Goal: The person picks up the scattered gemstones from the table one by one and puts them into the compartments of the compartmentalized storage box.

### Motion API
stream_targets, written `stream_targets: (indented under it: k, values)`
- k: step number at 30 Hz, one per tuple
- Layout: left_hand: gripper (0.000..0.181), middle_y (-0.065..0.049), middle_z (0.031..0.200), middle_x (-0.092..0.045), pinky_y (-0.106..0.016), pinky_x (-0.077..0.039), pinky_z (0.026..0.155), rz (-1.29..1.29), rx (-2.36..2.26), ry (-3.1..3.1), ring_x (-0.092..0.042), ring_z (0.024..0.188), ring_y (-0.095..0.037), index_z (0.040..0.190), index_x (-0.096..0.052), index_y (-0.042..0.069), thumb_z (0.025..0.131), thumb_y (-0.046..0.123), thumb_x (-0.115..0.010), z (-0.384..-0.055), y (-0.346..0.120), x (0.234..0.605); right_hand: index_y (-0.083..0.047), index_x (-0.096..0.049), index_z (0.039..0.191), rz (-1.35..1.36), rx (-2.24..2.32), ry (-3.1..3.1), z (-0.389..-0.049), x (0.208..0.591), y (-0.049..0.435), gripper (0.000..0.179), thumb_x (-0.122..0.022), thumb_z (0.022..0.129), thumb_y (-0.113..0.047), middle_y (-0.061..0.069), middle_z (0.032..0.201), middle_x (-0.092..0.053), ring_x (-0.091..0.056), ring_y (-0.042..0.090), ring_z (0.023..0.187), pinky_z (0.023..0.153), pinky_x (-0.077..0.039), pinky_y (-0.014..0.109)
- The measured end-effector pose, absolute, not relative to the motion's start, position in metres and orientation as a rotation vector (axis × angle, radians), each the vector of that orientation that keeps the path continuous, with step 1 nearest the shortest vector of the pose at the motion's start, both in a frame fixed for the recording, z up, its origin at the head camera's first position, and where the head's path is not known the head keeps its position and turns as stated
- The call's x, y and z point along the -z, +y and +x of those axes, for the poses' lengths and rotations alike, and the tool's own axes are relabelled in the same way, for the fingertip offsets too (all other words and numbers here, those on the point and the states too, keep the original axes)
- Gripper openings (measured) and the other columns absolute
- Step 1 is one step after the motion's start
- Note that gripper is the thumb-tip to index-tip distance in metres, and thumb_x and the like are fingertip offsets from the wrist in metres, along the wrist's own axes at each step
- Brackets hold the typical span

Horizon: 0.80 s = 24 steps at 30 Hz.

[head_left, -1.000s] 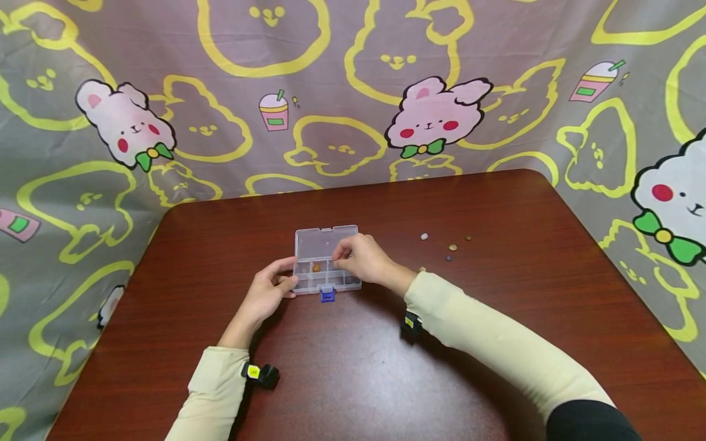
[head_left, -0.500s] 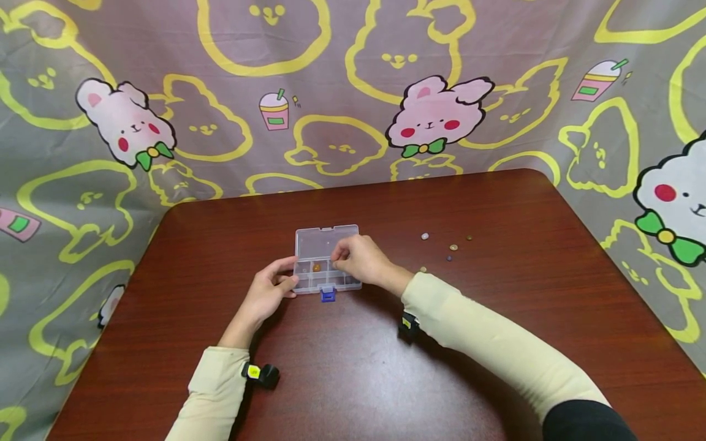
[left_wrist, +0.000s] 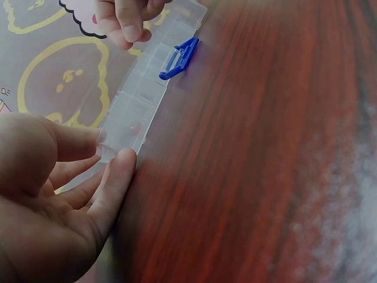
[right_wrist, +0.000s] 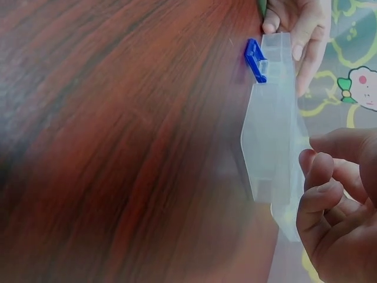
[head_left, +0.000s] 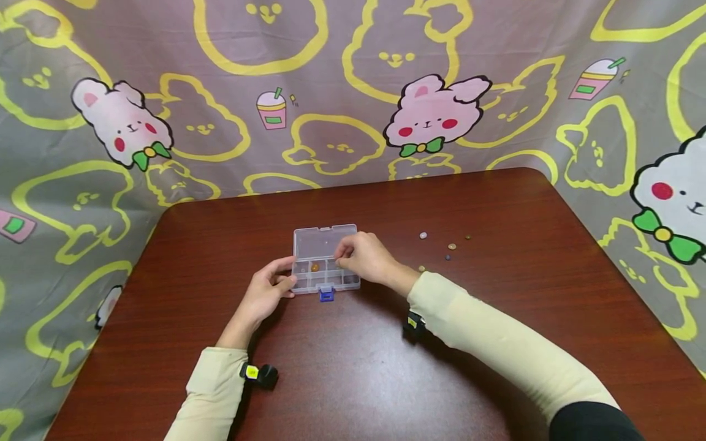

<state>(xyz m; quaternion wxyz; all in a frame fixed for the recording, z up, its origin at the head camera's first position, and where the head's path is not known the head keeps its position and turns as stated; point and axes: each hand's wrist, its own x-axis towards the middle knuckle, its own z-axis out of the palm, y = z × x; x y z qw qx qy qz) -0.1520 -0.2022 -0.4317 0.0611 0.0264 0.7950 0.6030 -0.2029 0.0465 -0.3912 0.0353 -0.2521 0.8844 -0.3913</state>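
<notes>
A clear plastic compartment box (head_left: 309,282) stands with its lid (head_left: 317,244) raised and its blue latch (head_left: 326,295) facing me. An orange bead-like piece (head_left: 315,267) lies in a back compartment. My left hand (head_left: 267,293) grips the box's left end, with thumb and fingers on its edges, as the left wrist view shows. Above the back right compartments is my right hand (head_left: 366,257), its fingers curled and the tips close together. Whether anything sits between those fingertips is hidden in all views.
Several small bead-like pieces lie on the brown table (head_left: 469,306) right of the box: a whitish one (head_left: 423,235), a tan one (head_left: 452,247), a dark one (head_left: 448,257), a green one (head_left: 467,237). Another (head_left: 421,268) sits beside the right wrist. A patterned curtain (head_left: 331,79) hangs behind.
My right hand has shifted slightly to the right over the box. The left hand keeps its grip, and the box has not visibly moved on the table.
</notes>
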Motion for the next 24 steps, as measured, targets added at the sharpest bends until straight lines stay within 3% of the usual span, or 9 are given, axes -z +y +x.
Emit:
stream_targets:
  k: [24]
  values:
    - [0.045,-0.026,0.139,-0.052,-0.025,-0.059,0.07,0.065,-1.812,2.405,-0.061,0.094,-0.02,0.143,-0.049,-0.004,0.098,-0.006,-0.057,-0.152,-0.202,0.432,-0.004,-0.075,0.089,-0.712,1.341,2.68,-0.189,0.395,0.106,0.003,-0.074,0.086,-0.004,-0.002,0.073,-0.069,-0.064,0.014,0.062,0.063,-0.052,0.027]
